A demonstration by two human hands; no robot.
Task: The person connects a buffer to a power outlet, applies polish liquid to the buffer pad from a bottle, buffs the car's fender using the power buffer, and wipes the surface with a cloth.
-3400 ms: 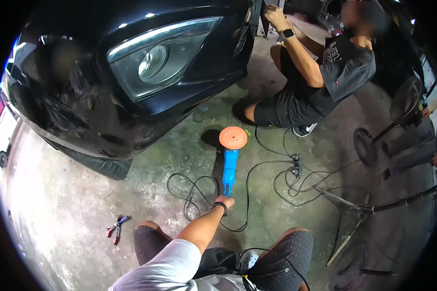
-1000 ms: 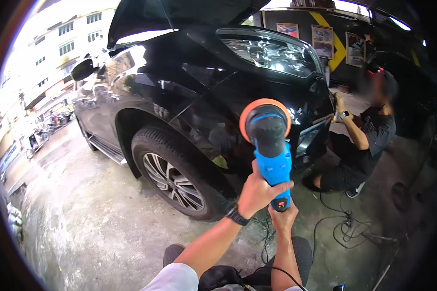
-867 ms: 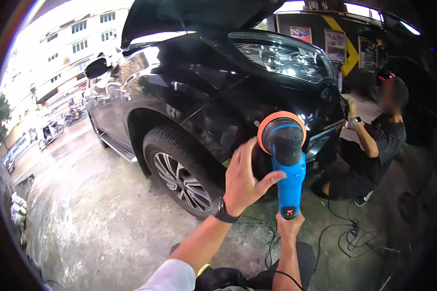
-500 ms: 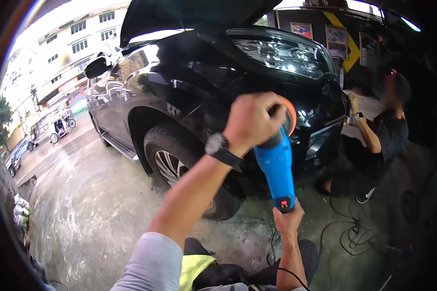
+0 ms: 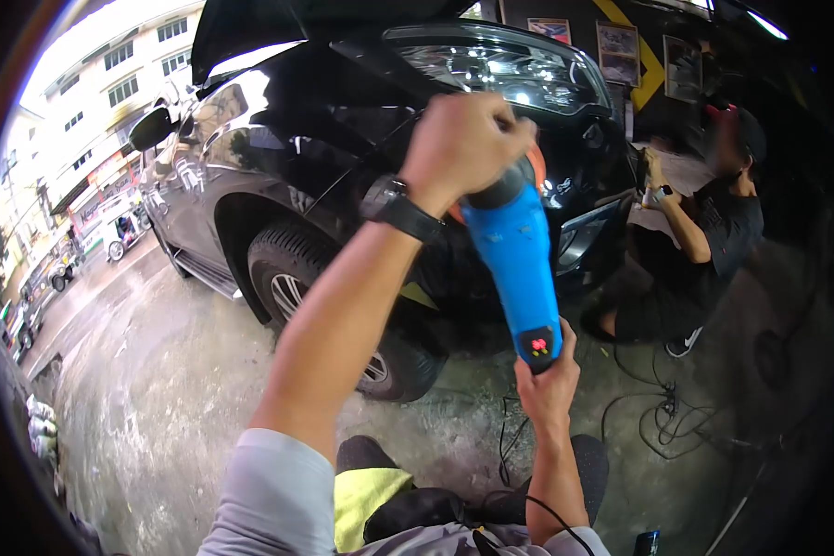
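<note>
A blue car polisher (image 5: pixel 512 259) with an orange pad (image 5: pixel 537 169) is held against the black car's front corner, below the headlight (image 5: pixel 505 69). My left hand (image 5: pixel 468 144), with a black watch on the wrist, is closed over the polisher's head; the part it grips is mostly hidden under the fingers. Around the rear end of the body, beside a small red-lit display (image 5: pixel 538 345), my right hand (image 5: pixel 549 375) is wrapped. The black car (image 5: pixel 334 139) has its hood raised, and its front wheel (image 5: pixel 292 292) stands left of my arm.
A co-worker (image 5: pixel 713 222) crouches at the right by the car's front. Black cables (image 5: pixel 669 408) lie coiled on the concrete floor (image 5: pixel 167 398). A yellow cloth (image 5: pixel 371 500) rests by my lap. At the left, a street with vehicles shows beyond the car.
The view has shifted, so the car and co-worker appear farther left and higher. Both hands still hold the polisher, which has moved up in view with its pad at the car's corner.
</note>
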